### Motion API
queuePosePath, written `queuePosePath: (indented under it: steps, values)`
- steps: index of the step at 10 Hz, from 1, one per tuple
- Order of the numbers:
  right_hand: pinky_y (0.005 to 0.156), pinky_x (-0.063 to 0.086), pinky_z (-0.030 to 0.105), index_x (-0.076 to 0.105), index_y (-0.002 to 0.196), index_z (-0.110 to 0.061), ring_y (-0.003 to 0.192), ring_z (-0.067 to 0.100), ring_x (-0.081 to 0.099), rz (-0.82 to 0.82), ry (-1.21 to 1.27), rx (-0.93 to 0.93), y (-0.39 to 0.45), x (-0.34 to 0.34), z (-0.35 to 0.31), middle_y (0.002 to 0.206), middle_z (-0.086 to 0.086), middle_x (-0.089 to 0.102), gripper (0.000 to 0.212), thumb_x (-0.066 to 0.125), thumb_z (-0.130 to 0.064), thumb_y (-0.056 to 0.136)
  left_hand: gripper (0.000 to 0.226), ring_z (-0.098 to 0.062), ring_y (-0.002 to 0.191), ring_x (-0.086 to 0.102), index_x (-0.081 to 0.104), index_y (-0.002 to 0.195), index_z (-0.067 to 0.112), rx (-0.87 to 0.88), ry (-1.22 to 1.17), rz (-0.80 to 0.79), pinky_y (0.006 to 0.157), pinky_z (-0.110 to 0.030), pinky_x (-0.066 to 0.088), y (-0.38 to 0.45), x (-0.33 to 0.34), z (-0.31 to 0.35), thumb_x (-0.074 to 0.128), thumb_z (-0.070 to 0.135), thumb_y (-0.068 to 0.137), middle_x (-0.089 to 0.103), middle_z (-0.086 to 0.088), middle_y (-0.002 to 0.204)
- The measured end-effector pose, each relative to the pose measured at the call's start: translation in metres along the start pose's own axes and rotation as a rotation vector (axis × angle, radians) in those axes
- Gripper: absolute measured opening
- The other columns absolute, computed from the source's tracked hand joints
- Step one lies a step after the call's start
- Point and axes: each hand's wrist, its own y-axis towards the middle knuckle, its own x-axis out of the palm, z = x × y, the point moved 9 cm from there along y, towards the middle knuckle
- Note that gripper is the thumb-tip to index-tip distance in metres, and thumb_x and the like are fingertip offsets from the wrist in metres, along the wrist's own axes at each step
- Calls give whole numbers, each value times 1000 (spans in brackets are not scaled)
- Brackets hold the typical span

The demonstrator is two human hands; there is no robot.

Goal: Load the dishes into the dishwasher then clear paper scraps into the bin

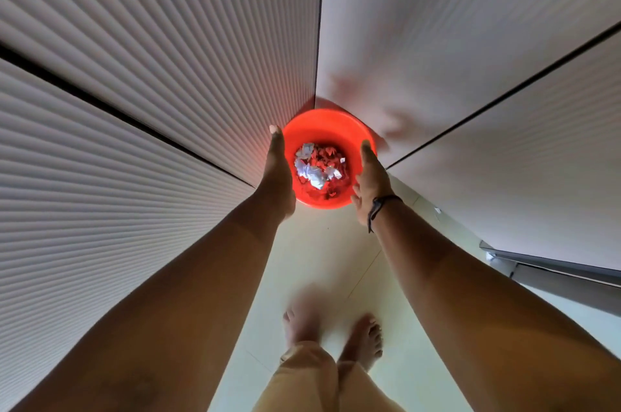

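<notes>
We note a round red bin [327, 129] upright on the floor in the far corner, holding crumpled white paper scraps [312, 173].

Ribbed cabinet doors [141, 41], pale floor [322, 253]

1. Arms: both forearms bare; no sleeve visible on either within the view.
2. Left hand [277, 176]: no ring, band or glove observed.
3. Right hand [369, 183]: wrist carries a thin dark cord bracelet [381, 204], with a loose end hanging from it.
4. Legs: tan trousers [309, 378], loose-cut, hems ending at the ankle.
5. Feet [364, 341]: bare, no footwear; the left one is blurred.
</notes>
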Motion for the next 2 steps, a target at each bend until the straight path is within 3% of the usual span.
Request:
queuePosePath:
  steps: [1, 2]
  values:
    - [83, 38, 28, 61, 109, -20, 95, 17, 54, 117, -159, -163, -2, -24, -12, 95, -3, 61, 39, 45, -52, 95, 50, -4, 89, 46, 41, 136, 24, 109, 145, 3, 88, -22, 31, -7, -11, 7, 22, 53, 100, 45, 14, 100]
    - [86, 41, 30, 54, 127, -7, 110, 23, 56, 174, -502, -250, -17, -43, -3, 111, 7, 61, 60, 50, -55, 92, 69, -7, 114, 50, 52, 134, 20, 197, 479, 9, 100, -24, 33, -10, -34, -14, 34, 70, 90, 55, 12, 122]
